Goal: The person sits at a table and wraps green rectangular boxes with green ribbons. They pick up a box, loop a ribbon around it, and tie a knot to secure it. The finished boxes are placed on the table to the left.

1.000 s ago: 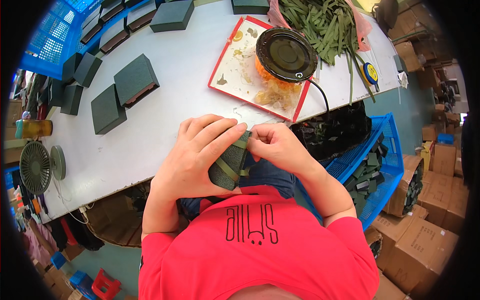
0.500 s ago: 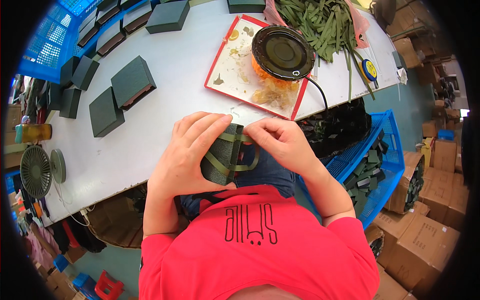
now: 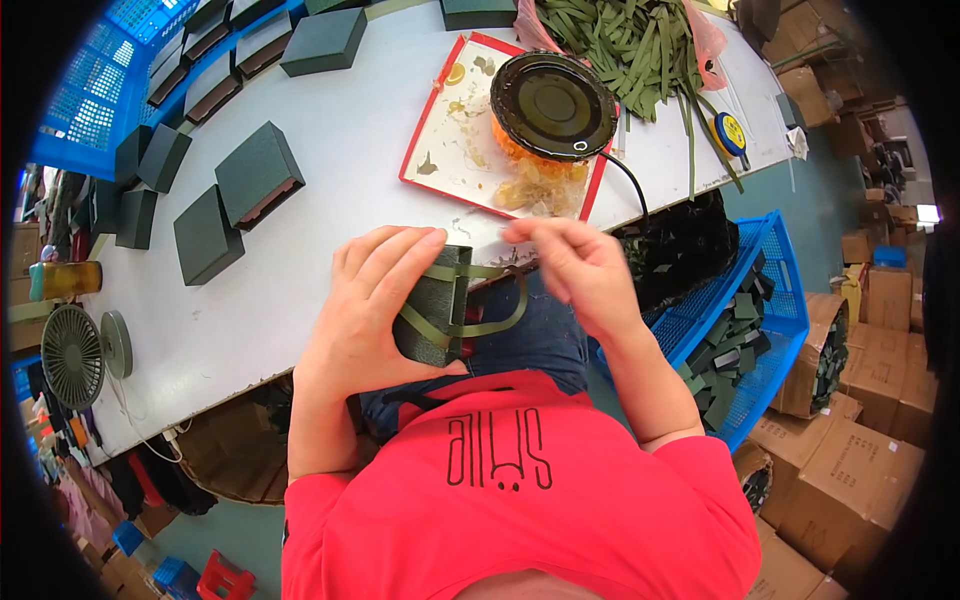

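My left hand (image 3: 365, 305) grips a small dark green textured box (image 3: 430, 320), thumb along its lower edge and fingers over its top end. A narrow olive green ribbon (image 3: 492, 326) crosses the box in two bands and makes a loose loop off its right side. Just right of that loop, my right hand (image 3: 585, 270) is raised near the table edge, index finger stretched out and the other fingers partly curled. Nothing shows in its fingers, which are slightly blurred. The box is held over my lap, close to the white table (image 3: 290, 300).
A round black hot plate (image 3: 553, 105) with a cord stands on a stained, red-rimmed board (image 3: 450, 130). Beyond it lies a heap of green ribbons (image 3: 640, 45) beside a tape measure (image 3: 730, 133). Several green boxes (image 3: 258, 175) and a fan (image 3: 72, 345) are left; a blue crate (image 3: 770, 330) sits right.
My right hand has come away from the ribbon, moving right and slightly up, with its index finger now extended. The ribbon loop hangs free. My left hand keeps its hold on the box.
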The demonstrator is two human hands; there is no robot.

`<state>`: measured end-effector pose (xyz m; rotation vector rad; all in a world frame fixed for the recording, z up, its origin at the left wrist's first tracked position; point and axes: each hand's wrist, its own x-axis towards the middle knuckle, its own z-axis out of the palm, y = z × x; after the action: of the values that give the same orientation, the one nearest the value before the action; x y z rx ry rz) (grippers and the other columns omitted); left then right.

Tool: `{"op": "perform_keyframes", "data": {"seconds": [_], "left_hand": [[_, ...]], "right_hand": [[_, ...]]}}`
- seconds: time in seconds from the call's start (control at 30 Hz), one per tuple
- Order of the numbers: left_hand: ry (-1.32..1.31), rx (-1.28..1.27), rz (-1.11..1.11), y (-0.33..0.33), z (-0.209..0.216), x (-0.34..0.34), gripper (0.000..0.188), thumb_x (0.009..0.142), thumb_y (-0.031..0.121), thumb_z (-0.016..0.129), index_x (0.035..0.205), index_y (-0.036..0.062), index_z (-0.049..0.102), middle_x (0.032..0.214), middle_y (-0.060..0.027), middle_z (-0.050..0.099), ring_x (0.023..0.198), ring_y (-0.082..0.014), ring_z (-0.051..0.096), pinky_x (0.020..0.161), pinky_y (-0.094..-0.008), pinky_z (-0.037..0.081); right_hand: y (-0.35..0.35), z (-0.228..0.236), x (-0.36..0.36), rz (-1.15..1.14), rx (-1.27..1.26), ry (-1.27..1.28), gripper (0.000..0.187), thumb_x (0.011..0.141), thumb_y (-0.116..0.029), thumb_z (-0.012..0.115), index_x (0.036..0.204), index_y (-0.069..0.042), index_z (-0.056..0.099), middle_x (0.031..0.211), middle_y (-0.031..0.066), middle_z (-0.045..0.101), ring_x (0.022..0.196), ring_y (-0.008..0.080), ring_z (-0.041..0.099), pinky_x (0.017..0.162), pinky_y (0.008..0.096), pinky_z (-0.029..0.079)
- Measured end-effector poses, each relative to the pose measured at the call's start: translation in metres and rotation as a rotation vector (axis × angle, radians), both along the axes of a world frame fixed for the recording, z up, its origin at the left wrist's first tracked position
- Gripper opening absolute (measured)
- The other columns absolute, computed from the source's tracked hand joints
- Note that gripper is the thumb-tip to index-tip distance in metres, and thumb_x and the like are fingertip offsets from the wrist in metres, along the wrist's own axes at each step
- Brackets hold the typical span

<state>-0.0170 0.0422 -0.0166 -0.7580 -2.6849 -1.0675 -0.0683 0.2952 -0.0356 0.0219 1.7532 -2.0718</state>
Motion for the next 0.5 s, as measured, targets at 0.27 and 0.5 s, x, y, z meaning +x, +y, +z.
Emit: {"op": "perform_keyframes", "data": {"seconds": [0.27, 0.5], "left_hand": [[0.003, 0.008, 0.033, -0.005, -0.001, 0.003, 0.116, 0.051, 0.048, 0.095, 0.144, 0.0009, 0.044, 0.138, -0.0165, 0.054, 0.128, -0.0394, 0.048, 0.106, -0.0481, 0.04], [0.059, 0.029, 0.042, 0.001, 0.003, 0.0, 0.101, 0.054, 0.041, 0.091, 0.139, 0.0038, 0.051, 0.132, -0.0147, 0.056, 0.123, -0.0367, 0.052, 0.104, -0.0495, 0.038]], "right_hand": [[0.018, 0.005, 0.012, -0.262, 0.075, 0.087, 0.014, 0.093, -0.012, 0.073, 0.095, 0.001, 0.071, 0.083, 0.0036, 0.072, 0.062, 0.0009, 0.052, 0.054, 0.0181, 0.038], [-0.015, 0.019, 0.029, 0.355, 0.274, 0.1, 0.029, 0.096, -0.023, 0.068, 0.083, 0.002, 0.068, 0.071, 0.0061, 0.066, 0.063, 0.0091, 0.056, 0.059, 0.0288, 0.046]]}}
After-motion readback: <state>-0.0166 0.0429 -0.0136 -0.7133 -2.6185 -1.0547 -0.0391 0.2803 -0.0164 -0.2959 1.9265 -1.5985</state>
